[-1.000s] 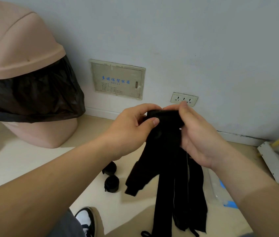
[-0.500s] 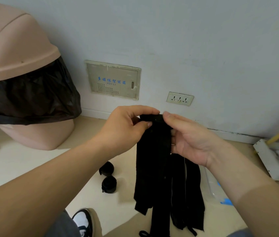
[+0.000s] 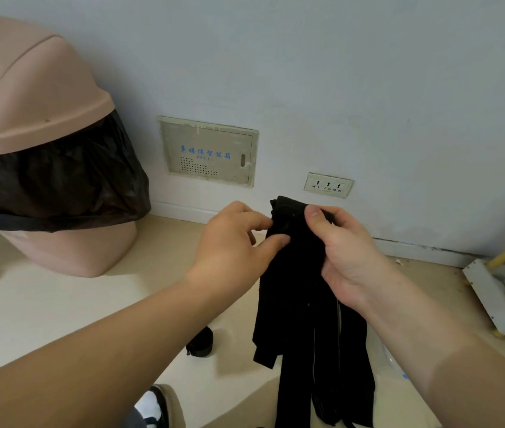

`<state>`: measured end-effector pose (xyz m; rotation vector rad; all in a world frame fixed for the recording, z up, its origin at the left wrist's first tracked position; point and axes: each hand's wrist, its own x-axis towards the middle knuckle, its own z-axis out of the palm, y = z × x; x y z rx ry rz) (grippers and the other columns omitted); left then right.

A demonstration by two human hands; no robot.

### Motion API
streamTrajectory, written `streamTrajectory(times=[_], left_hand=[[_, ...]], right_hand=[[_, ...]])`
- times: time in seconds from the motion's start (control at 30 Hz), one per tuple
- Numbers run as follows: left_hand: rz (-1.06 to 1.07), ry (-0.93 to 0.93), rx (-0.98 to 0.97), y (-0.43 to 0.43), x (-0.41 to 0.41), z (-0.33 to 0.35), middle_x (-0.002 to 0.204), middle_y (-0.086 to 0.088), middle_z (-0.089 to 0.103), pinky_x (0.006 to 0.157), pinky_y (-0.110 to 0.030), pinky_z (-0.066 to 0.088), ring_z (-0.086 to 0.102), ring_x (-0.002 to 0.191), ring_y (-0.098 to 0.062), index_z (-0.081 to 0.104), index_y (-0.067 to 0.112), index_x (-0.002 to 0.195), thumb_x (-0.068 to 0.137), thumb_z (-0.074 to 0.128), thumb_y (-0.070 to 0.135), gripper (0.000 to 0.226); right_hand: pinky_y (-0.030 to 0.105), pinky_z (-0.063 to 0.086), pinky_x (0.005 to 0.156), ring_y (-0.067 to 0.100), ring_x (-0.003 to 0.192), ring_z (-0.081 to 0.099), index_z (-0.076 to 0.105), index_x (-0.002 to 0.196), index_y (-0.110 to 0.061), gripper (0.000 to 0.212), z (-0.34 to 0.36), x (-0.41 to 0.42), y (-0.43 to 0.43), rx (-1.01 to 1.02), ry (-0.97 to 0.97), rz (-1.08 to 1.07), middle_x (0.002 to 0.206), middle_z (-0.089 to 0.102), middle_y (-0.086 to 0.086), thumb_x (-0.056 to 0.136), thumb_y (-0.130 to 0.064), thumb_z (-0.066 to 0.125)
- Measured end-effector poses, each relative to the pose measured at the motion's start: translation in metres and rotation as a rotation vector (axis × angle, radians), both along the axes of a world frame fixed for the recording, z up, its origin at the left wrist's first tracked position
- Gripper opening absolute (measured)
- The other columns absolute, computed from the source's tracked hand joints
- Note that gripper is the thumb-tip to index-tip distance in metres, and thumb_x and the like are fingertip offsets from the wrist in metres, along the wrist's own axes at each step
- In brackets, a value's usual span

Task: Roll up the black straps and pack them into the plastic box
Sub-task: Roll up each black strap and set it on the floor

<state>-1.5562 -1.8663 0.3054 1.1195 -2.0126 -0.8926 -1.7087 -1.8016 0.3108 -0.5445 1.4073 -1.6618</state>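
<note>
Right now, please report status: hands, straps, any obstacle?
Left hand pinches black straps near top. Right hand grips same bundle, ends hanging. One rolled strap on floor. No obstruction.

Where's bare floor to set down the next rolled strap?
The widest bare floor lies left, between the pink bin and the left forearm. A narrower strip runs between the rolled strap on the floor and the hanging straps. The right side is crowded: a clear plastic item beside the right forearm, then the white tray by the wall.
</note>
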Motion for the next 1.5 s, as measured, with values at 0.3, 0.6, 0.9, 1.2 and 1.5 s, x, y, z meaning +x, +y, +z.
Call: streamTrajectory(times=[0.3, 0.6, 0.9, 1.2, 1.5], left_hand=[[0.000, 0.085, 0.026, 0.003, -0.012, -0.008, 0.095, 0.011, 0.059, 0.072, -0.024, 0.049, 0.058, 0.078, -0.006, 0.083, 0.025, 0.086, 0.095, 0.074, 0.026, 0.013], [-0.252, -0.034, 0.043, 0.030, -0.019, -0.016, 0.118, 0.010, 0.042, 0.086, -0.025, 0.051, 0.056, 0.090, -0.006, 0.068, 0.027, 0.115, 0.101, 0.062, 0.023, 0.016], [0.068, 0.265, 0.349, -0.012, -0.001, 0.009, 0.103, 0.010, 0.067, 0.079, -0.023, 0.050, 0.064, 0.095, -0.009, 0.067, 0.027, 0.110, 0.101, 0.064, 0.028, 0.010], [-0.369, 0.197, 0.585, -0.014, 0.012, 0.006, 0.119, -0.013, 0.073, 0.096, -0.047, 0.062, 0.074, 0.109, -0.026, 0.065, 0.022, 0.127, 0.107, 0.059, 0.032, 0.024], [-0.396, 0.283, 0.541, -0.013, 0.011, 0.006, 0.117, -0.013, 0.072, 0.092, -0.041, 0.063, 0.072, 0.112, -0.030, 0.069, 0.027, 0.119, 0.105, 0.064, 0.021, 0.017]], right_hand=[[0.043, 0.063, 0.076, 0.028, 0.092, 0.080, 0.069, 0.109, -0.019, 0.014, -0.006, 0.012, 0.001, 0.011, 0.004, -0.023, 0.102, 0.081, 0.010, 0.100, -0.028, 0.073], [0.031, 0.061, 0.065, 0.027, 0.095, 0.080, 0.066, 0.110, -0.020, 0.013, -0.009, 0.007, -0.002, 0.036, 0.018, -0.086, 0.110, 0.078, 0.014, 0.100, -0.021, 0.073], [0.038, 0.061, 0.068, 0.028, 0.081, 0.075, 0.068, 0.107, -0.023, 0.022, -0.001, -0.003, 0.002, 0.062, 0.199, 0.047, 0.106, 0.075, 0.012, 0.098, -0.003, 0.071], [0.029, 0.059, 0.075, 0.016, 0.083, 0.074, 0.071, 0.108, -0.022, 0.029, 0.002, -0.007, 0.010, -0.014, 0.427, 0.248, 0.094, 0.076, 0.006, 0.094, 0.003, 0.074], [0.036, 0.064, 0.074, 0.031, 0.097, 0.078, 0.072, 0.123, -0.010, 0.039, 0.019, -0.030, 0.020, 0.024, 0.149, 0.482, 0.108, 0.076, 0.018, 0.085, -0.008, 0.081]])
